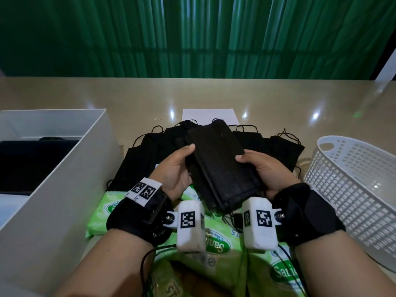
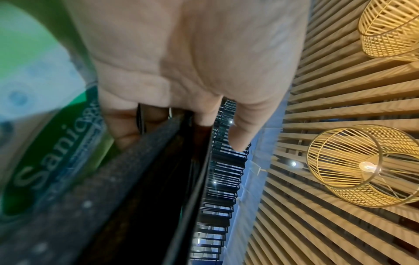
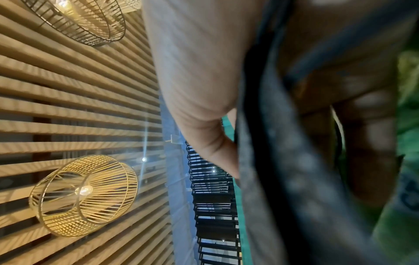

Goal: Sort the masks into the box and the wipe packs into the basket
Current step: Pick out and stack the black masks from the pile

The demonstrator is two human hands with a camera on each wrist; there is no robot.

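Both hands hold a stack of black masks [image 1: 220, 166] above the table's middle. My left hand [image 1: 175, 168] grips its left edge, thumb on top; my right hand [image 1: 263, 168] grips the right edge the same way. The stack's edge runs past my left palm [image 2: 181, 62] as dark layers [image 2: 145, 188], and past my right palm [image 3: 199, 71] as a blurred dark band [image 3: 283, 179]. More black masks [image 1: 141, 159] lie spread on the table behind. Green wipe packs [image 1: 216, 249] lie under my wrists. The white box [image 1: 70, 168] stands left, the white basket [image 1: 353, 189] right.
The box holds a dark item [image 1: 32, 159] inside. A white sheet of paper [image 1: 210, 116] lies behind the masks. The beige table [image 1: 278, 99] runs back to a green curtain. Cables hang from both wrist cameras over the wipe packs.
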